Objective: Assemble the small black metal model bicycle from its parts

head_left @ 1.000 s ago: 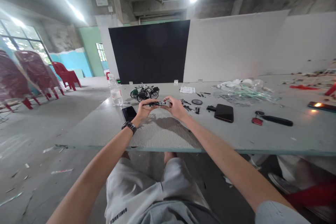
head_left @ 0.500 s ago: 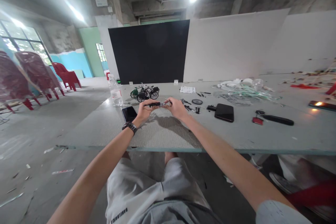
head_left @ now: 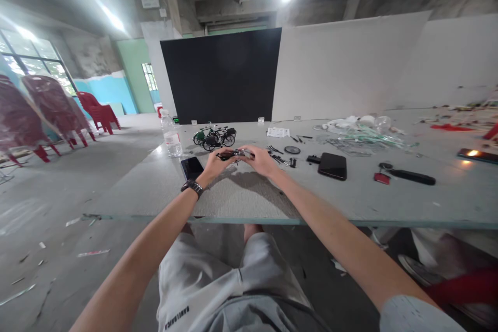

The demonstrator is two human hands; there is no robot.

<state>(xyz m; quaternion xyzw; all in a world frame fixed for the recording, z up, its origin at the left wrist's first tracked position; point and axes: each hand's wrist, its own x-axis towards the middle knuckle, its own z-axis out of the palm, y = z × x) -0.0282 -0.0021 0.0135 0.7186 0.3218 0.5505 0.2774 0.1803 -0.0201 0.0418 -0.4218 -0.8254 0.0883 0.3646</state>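
Two grips meet above the worktop point(head_left: 241, 198). The left grip point(head_left: 215, 165) and the right grip point(head_left: 264, 161) both pinch a small black model part point(head_left: 234, 154) between their fingertips, just over the surface. A phone point(head_left: 191, 168) lies near left, and model bikes point(head_left: 215, 137) stand farther back.

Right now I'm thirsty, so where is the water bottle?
In the head view, the water bottle stands at the far left of the table, just left of the model bicycles and beyond the black phone.
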